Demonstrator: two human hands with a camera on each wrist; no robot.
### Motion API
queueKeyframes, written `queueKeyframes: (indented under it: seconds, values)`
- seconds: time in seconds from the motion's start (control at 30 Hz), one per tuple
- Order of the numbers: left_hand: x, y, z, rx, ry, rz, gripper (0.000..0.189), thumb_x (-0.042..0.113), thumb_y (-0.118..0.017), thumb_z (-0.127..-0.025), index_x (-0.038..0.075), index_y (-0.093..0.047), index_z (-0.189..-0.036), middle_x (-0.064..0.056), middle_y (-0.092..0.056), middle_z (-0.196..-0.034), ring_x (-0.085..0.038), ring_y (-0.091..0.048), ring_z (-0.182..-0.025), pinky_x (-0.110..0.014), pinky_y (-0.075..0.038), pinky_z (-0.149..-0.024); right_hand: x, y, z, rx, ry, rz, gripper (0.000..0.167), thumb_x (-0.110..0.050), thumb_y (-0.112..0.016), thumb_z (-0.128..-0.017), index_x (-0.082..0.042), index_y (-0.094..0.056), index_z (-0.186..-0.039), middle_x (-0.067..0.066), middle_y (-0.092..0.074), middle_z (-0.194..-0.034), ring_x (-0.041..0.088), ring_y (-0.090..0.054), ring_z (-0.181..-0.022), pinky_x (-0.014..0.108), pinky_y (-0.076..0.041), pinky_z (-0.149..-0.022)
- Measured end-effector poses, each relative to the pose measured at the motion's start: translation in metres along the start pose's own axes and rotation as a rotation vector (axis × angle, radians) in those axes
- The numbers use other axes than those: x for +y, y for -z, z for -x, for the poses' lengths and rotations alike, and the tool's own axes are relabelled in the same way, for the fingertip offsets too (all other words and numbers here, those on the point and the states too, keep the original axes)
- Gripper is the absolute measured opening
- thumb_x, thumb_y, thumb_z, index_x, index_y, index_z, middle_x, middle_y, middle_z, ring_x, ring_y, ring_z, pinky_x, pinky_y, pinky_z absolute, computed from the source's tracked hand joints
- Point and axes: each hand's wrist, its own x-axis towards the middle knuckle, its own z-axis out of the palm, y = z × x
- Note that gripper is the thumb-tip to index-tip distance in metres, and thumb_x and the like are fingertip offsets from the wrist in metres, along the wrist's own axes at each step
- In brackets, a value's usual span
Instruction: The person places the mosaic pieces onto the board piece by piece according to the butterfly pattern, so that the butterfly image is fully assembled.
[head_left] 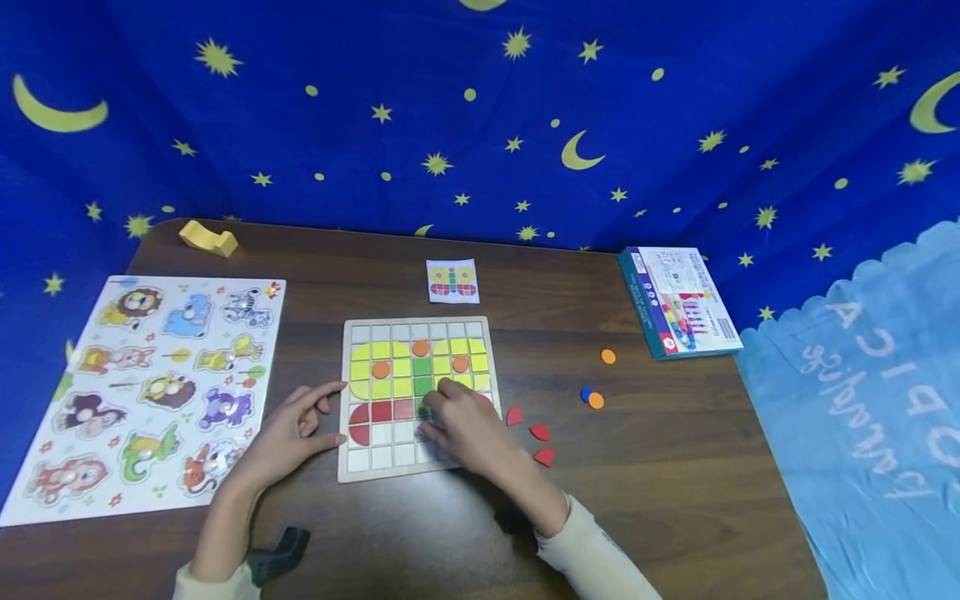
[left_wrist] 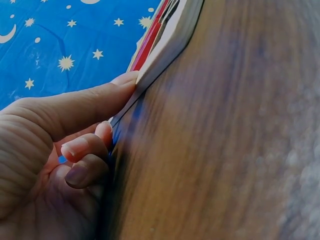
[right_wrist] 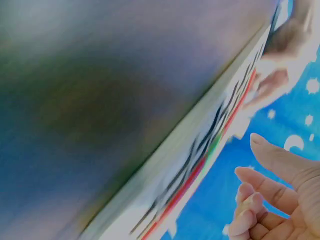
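Note:
A square wooden grid board (head_left: pixel 382 458) lies on the table, filled in part with yellow, red and green tiles and orange discs in a butterfly-like pattern. My left hand (head_left: pixel 288 433) touches the board's left edge with index fingertip and thumb tip spread apart; its other fingers are bent, as the left wrist view shows. Over the lower middle of the board is my right hand (head_left: pixel 472 425), its fingers near the green tiles (head_left: pixel 423 367). In the right wrist view its thumb and index stand apart with nothing visible between them. This hand hides part of the board's right side.
Red quarter-round pieces (head_left: pixel 540 432) lie right of the board. Farther right are orange discs (head_left: pixel 607 357) and a blue disc (head_left: pixel 586 395). A butterfly picture card (head_left: pixel 452 281) lies behind the board, an animal puzzle sheet (head_left: pixel 172 333) left, a box (head_left: pixel 686 304) right, a yellow block (head_left: pixel 208 239) back left.

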Motion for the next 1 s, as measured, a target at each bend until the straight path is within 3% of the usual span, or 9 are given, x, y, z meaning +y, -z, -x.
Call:
queueKeyframes:
  seconds: [0.13,0.4,0.6,0.8,1.0]
  values:
    - [-0.001,0.0,0.001,-0.001,0.0,0.008,0.071,0.01,-0.08,-0.08,0.007,-0.049,-0.144,-0.008,-0.046,-0.102,-0.01,-0.037,-0.066,-0.025,-0.036,-0.063,0.032,0.012,0.022,0.059,-0.107,-0.008,0.03,-0.021,-0.081,-0.083,-0.003,-0.072,-0.105,0.006,-0.06,-0.087,0.012,-0.052,-0.07,0.023,-0.044,-0.061]
    - [0.001,0.001,0.0,-0.005,0.003,0.015,0.072,0.012,-0.081,-0.08,0.008,-0.049,-0.144,-0.008,-0.046,-0.102,-0.011,-0.037,-0.066,-0.026,-0.036,-0.063,0.112,0.033,0.074,0.155,-0.386,-0.031,0.034,-0.017,-0.084,-0.078,0.001,-0.072,-0.103,0.012,-0.064,-0.093,0.022,-0.061,-0.078,0.039,-0.052,-0.068]
    - [0.003,0.002,0.0,-0.002,0.003,0.011,0.072,0.012,-0.081,-0.08,0.007,-0.049,-0.144,-0.008,-0.047,-0.102,-0.01,-0.037,-0.066,-0.026,-0.036,-0.062,0.156,0.05,0.109,0.121,-0.559,-0.067,0.032,-0.01,-0.082,-0.079,0.005,-0.07,-0.104,0.011,-0.057,-0.083,0.02,-0.051,-0.071,0.034,-0.043,-0.061]
    - [0.003,0.002,0.002,-0.003,0.0,0.013,0.074,0.013,-0.081,-0.079,0.006,-0.048,-0.145,-0.008,-0.046,-0.103,-0.01,-0.037,-0.066,-0.026,-0.036,-0.062,0.173,0.052,0.124,0.083,-0.621,-0.093,0.027,-0.012,-0.08,-0.081,0.004,-0.071,-0.101,0.007,-0.048,-0.076,0.018,-0.044,-0.067,0.03,-0.034,-0.058]
    - [0.005,0.001,0.002,0.0,-0.003,0.007,0.074,0.011,-0.081,-0.078,0.007,-0.048,-0.145,-0.008,-0.046,-0.102,-0.01,-0.038,-0.065,-0.025,-0.037,-0.062,0.176,0.046,0.123,0.077,-0.592,-0.094,0.02,-0.012,-0.08,-0.082,0.003,-0.07,-0.092,0.006,-0.05,-0.077,0.018,-0.045,-0.069,0.031,-0.035,-0.061]
